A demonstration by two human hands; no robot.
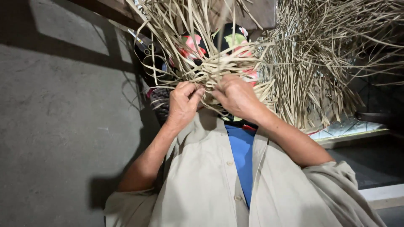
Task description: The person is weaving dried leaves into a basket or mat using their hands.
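My left hand (183, 101) and my right hand (236, 96) are close together in front of my chest, both pinching pale dry straw strips (210, 71). The strips fan upward and outward from a small woven start (209, 80) between my fingers. Under the strips lies a dark cloth with red and green flowers (233, 40) over my lap. I wear a beige open shirt (202, 180) over a blue top (242, 155).
A large heap of loose straw strips (320, 59) lies to the right. A grey concrete floor (59, 126) spreads to the left. Scissors (143, 44) rest near the cloth's upper left. A pale ledge (383, 195) shows at lower right.
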